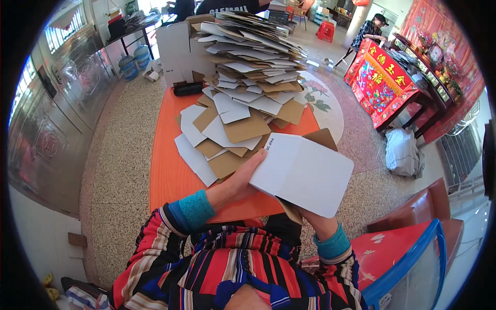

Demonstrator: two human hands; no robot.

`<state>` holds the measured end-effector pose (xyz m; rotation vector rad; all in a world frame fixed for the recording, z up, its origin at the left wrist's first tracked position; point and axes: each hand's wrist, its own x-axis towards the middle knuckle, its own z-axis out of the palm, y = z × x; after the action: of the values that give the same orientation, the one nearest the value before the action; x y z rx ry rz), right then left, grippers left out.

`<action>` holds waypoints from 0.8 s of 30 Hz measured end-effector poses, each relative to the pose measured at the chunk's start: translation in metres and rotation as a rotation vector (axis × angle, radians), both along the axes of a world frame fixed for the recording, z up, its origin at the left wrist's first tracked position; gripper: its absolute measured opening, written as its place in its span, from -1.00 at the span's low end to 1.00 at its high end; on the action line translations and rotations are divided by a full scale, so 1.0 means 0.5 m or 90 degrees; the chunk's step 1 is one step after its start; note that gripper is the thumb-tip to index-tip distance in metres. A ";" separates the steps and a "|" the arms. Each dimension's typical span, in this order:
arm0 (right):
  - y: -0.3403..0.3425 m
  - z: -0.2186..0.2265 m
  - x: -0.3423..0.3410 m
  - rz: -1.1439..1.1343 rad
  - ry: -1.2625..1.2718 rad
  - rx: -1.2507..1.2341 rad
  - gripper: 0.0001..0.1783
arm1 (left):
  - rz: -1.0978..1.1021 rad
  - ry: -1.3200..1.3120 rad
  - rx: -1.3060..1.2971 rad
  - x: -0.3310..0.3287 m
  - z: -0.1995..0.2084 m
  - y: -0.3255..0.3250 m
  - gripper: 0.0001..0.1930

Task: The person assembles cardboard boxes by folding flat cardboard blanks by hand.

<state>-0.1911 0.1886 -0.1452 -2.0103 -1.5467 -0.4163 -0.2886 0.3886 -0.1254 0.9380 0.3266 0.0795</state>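
Observation:
Both hands hold a white cardboard box blank point(305, 173), creased across the middle, with brown flaps showing behind and below it. My left hand point(242, 180) is closed on its left edge, with the thumb laid along the white face. From beneath, my right hand point(316, 222) holds the lower right part, and its fingers are hidden behind the board. Just past my left hand, loose white and brown box blanks point(227, 124) lie fanned over the orange table point(168, 160). Behind them rises a tall, uneven stack of similar blanks point(253, 62).
A black object point(187, 89) sits beside the stack, near an upright white board point(178, 54). At right are a red embroidered cloth-covered table point(380, 82), a white sack point(404, 152) and a blue-framed chair point(442, 248). Another person point(369, 31) sits far right. Water jugs point(128, 67) stand left.

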 end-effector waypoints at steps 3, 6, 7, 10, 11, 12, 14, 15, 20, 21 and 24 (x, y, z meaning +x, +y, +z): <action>0.003 -0.005 -0.007 -0.083 0.018 0.045 -0.43 | 0.016 -0.038 -0.059 0.001 0.010 0.010 -0.42; -0.027 -0.050 -0.006 -0.099 0.163 0.119 -0.43 | 0.015 -0.026 -0.067 -0.009 0.015 -0.004 -0.42; -0.052 -0.075 0.012 -0.079 0.298 0.185 -0.43 | 0.017 -0.007 -0.048 -0.011 0.015 -0.009 -0.42; -0.137 -0.138 -0.023 -0.025 0.699 0.391 -0.43 | 0.008 0.032 -0.011 -0.010 0.010 -0.018 -0.42; -0.145 -0.165 -0.019 -0.004 0.832 0.462 -0.43 | -0.025 0.034 0.003 -0.010 0.001 -0.017 -0.44; -0.136 -0.195 -0.002 0.018 0.964 0.534 -0.43 | -0.057 0.036 0.016 -0.010 -0.008 -0.014 -0.45; -0.104 -0.202 0.024 0.062 1.220 0.692 -0.43 | -0.133 0.038 0.043 -0.004 -0.025 -0.010 -0.48; -0.124 -0.190 0.023 -0.010 1.190 0.662 -0.40 | -0.142 0.041 0.041 -0.003 -0.027 -0.008 -0.48; -0.161 -0.053 0.037 0.098 0.937 0.650 -0.46 | -0.227 -0.077 -0.002 -0.023 -0.033 0.006 -0.56; -0.174 -0.032 0.043 -0.168 0.776 0.573 -0.45 | -0.239 -0.079 -0.019 -0.028 -0.037 0.011 -0.57; -0.249 -0.142 0.156 -0.483 0.586 0.476 -0.47 | -0.249 -0.074 0.011 -0.041 -0.047 0.012 -0.60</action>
<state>-0.1130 0.0642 -0.2161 -1.6787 -0.0128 -0.2212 -0.3091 0.3945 -0.1491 0.9955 0.0317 -0.2206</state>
